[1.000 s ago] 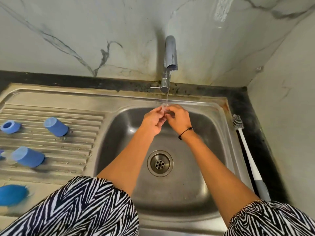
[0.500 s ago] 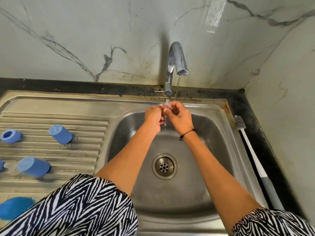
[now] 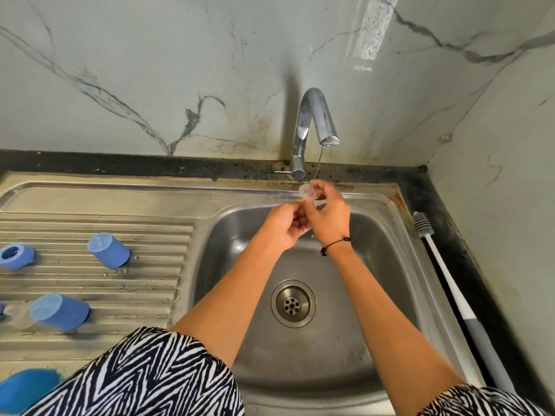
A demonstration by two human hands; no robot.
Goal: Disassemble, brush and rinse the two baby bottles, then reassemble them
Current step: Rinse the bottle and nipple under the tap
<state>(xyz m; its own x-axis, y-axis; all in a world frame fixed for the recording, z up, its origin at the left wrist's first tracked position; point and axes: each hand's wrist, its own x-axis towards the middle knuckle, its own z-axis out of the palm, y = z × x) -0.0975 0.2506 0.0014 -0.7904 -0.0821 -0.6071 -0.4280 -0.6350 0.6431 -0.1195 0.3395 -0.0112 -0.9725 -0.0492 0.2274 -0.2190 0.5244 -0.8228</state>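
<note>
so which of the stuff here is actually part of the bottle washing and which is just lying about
Part of the job:
- clear teat, held by the right hand under the tap's stream, left hand beside it
- two blue caps and blue ring on the drainer
- bottle brush right of the sink

Lying about:
- blue object, bottom left, unclear what it is

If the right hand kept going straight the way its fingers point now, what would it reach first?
The right hand, pinching the small clear nipple, points up and back. It would likely meet the thin water stream first, then the chrome tap; depth is uncertain.
</note>
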